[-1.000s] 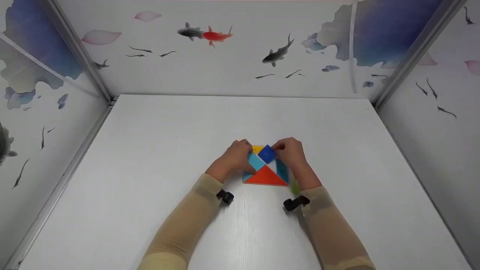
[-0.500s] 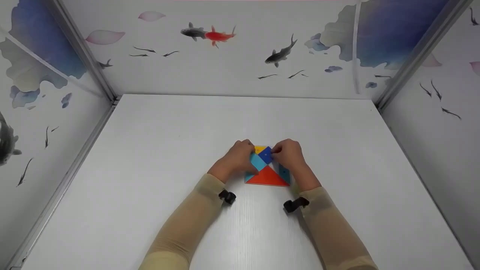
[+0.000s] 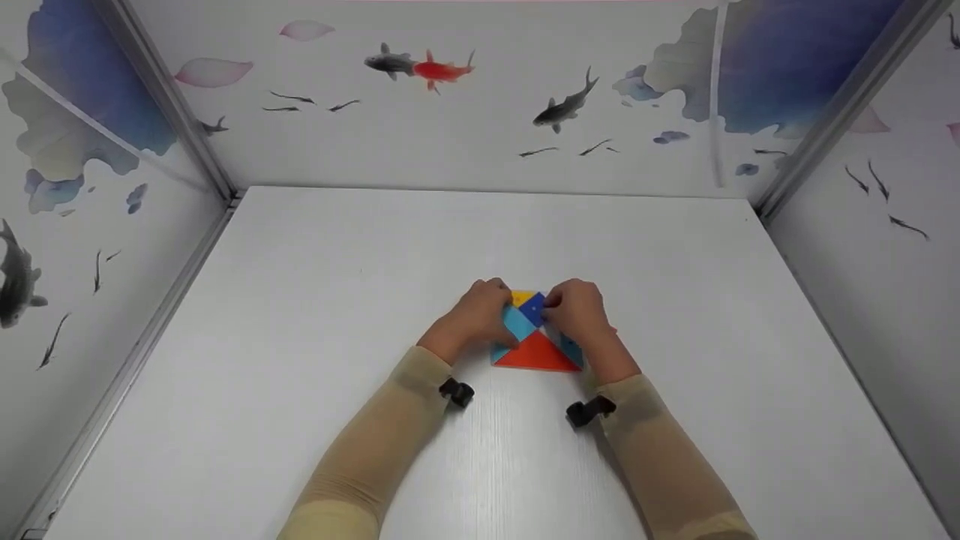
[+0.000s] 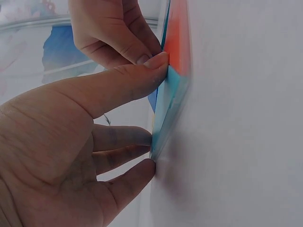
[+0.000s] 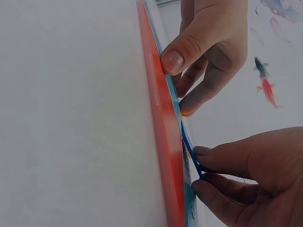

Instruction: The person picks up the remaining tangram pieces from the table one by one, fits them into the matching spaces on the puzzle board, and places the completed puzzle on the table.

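A tangram puzzle [image 3: 538, 354] lies flat on the table in a shallow tray, with a large red triangle at its near side. A yellow piece [image 3: 520, 297] sits at the far edge and a light blue piece [image 3: 517, 322] at the left. My left hand [image 3: 478, 313] grips the puzzle's left side, thumb on top and fingertips at the edge. Between thumb and fingers, my right hand [image 3: 579, 309] pinches a dark blue square piece [image 3: 532, 308]. In the right wrist view this blue piece [image 5: 188, 142] tilts, its pinched side raised. A teal piece [image 3: 572, 349] lies partly under my right hand.
The white table [image 3: 360, 247] spreads around the puzzle on all sides. Walls printed with fish [image 3: 442, 71] and petals stand at the back, left and right. Black wrist bands [image 3: 456, 391] sit on both sleeves.
The dark blue square has moved slightly down and left, now beside the yellow and light blue pieces. A green piece near my right wrist has gone out of sight. The left hand keeps its hold.
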Demonstrator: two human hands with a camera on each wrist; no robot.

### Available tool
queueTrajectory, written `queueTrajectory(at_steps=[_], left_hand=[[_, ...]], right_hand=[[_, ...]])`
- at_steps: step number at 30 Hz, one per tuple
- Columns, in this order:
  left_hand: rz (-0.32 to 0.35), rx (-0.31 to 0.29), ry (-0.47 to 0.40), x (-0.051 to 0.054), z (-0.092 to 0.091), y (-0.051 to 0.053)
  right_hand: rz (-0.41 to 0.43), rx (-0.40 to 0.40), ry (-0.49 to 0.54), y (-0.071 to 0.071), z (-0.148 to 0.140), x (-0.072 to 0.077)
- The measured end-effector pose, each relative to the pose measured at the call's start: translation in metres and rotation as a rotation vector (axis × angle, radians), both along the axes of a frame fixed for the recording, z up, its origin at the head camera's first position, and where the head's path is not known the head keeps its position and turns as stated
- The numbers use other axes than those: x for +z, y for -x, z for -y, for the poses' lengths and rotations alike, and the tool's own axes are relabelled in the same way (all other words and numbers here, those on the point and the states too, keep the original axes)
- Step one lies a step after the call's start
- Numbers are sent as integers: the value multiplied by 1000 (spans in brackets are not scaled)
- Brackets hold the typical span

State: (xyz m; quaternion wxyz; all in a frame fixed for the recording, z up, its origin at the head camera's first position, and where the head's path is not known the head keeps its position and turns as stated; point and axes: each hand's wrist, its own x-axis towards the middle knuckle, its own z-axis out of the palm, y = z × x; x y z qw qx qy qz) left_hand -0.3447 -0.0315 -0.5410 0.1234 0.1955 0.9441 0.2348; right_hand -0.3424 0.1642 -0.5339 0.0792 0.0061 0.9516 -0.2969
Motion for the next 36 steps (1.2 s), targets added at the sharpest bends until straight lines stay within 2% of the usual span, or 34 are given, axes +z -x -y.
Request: queueTrajectory(at_steps=[8, 17, 26, 36], left_hand=[[19, 10, -14, 2, -1, -1], [-18, -14, 12, 0, 0, 1], [-6, -8, 18, -1, -1, 3], [14, 10, 14, 1, -3, 2]], right_hand=[[-13, 5, -26, 0, 3, -1], [-73, 37, -41, -1, 2, -3], [-23, 22, -42, -1, 3, 0], [-33, 17, -67, -1, 4, 0]])
